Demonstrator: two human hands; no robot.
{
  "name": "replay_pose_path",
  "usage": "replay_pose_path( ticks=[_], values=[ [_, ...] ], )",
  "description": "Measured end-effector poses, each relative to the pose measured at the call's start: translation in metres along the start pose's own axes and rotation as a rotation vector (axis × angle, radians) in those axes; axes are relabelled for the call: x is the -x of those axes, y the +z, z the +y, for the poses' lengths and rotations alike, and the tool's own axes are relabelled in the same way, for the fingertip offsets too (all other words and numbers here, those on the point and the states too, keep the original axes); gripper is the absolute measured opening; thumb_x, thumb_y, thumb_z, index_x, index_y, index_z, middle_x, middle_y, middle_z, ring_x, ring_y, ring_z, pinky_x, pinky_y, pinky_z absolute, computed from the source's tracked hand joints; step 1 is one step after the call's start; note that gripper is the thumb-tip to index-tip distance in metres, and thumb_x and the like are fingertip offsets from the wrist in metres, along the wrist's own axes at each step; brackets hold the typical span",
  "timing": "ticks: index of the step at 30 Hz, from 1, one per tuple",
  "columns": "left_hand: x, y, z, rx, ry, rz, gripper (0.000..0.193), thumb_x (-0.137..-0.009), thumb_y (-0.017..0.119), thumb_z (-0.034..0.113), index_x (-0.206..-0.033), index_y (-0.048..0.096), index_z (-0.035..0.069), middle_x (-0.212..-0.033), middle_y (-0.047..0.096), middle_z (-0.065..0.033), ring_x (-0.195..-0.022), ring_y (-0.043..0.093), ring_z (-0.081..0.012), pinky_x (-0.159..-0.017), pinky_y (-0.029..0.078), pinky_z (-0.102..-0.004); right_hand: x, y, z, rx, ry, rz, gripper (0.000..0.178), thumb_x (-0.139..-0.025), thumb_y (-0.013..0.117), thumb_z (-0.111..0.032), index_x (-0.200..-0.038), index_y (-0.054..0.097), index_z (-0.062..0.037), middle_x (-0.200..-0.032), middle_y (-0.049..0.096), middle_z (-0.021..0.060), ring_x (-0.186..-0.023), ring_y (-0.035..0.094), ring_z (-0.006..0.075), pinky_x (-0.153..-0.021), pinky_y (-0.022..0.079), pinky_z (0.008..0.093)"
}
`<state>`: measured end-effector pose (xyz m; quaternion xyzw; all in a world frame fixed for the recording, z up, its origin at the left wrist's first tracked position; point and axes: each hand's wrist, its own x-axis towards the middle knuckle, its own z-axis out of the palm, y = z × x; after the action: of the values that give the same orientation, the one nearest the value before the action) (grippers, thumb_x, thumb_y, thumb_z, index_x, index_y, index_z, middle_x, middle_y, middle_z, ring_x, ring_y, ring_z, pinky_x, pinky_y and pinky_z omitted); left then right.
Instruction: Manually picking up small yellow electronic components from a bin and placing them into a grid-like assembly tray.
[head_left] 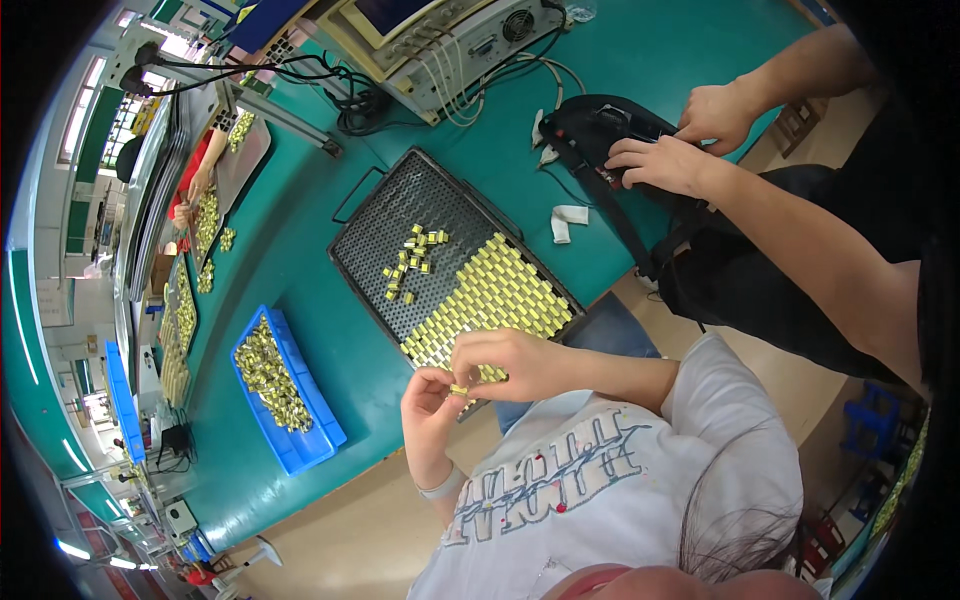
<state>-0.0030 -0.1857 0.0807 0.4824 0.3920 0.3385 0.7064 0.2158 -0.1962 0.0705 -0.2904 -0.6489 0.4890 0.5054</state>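
My left hand (428, 412) and my right hand (515, 362) meet over the near edge of a black perforated tray (365, 225). Between their fingertips is one small yellow-banded component (459, 390), pinched from both sides. Fingers hide part of it. Tight slanted rows of similar yellow components (505, 290) cover the near right part of the tray. Farther up the tray lies a loose cluster of the same pieces (412, 262). A blue bin (318, 440) to the left holds a heap of them.
Another person's hands (665, 160) rest on a black bag (590, 125) at the right. A bench instrument (470, 60) with cables stands at the back. A white piece (563, 222) lies beside the tray. At far left, a red-sleeved worker's hand (198, 185) is over more components.
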Motion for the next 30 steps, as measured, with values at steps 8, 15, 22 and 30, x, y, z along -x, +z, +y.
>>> replay_pose_path(
  ticks=[8, 15, 22, 30],
  values=[
    [-0.0012, -0.0007, -0.0005, -0.016, -0.008, -0.010, 0.030, -0.088, 0.081, 0.009, -0.105, 0.057, 0.002, -0.100, 0.064, -0.0017, -0.091, 0.062, -0.0086, -0.079, 0.050, -0.0229, 0.0014, -0.0016, -0.0022, 0.031, -0.007, 0.011, 0.016, -0.083, 0.074, -0.002, -0.093, 0.061, -0.0016, -0.093, 0.060, 0.0082, -0.082, 0.065, 0.0224, -0.071, 0.053, 0.0346],
    [-0.0026, 0.0011, -0.0008, -0.003, -0.011, -0.007, 0.029, -0.088, 0.080, 0.008, -0.106, 0.057, 0.001, -0.100, 0.065, -0.0020, -0.093, 0.063, -0.0099, -0.079, 0.050, -0.0237, 0.0014, -0.0018, -0.0005, 0.045, -0.022, 0.024, 0.016, -0.084, 0.075, -0.003, -0.093, 0.061, -0.0019, -0.092, 0.060, 0.0084, -0.081, 0.064, 0.0232, -0.070, 0.052, 0.0350],
    [-0.0038, -0.0010, -0.0024, -0.011, -0.017, -0.022, 0.030, -0.088, 0.080, 0.007, -0.107, 0.057, 0.001, -0.102, 0.065, -0.0026, -0.096, 0.063, -0.0109, -0.081, 0.050, -0.0243, 0.0018, -0.0039, -0.0003, 0.050, 0.032, -0.003, 0.018, -0.082, 0.075, 0.000, -0.094, 0.062, -0.0020, -0.098, 0.063, 0.0082, -0.087, 0.066, 0.0223, -0.075, 0.053, 0.0339],
    [-0.0057, 0.0010, -0.0030, -0.059, -0.011, -0.002, 0.035, -0.088, 0.083, 0.019, -0.105, 0.057, 0.003, -0.100, 0.067, -0.0031, -0.091, 0.064, -0.0102, -0.080, 0.051, -0.0237, 0.0012, -0.0047, 0.0019, 0.042, 0.005, 0.007, 0.018, -0.083, 0.076, -0.006, -0.093, 0.061, -0.0022, -0.092, 0.059, 0.0082, -0.081, 0.064, 0.0241, -0.070, 0.052, 0.0356]
  ],
)
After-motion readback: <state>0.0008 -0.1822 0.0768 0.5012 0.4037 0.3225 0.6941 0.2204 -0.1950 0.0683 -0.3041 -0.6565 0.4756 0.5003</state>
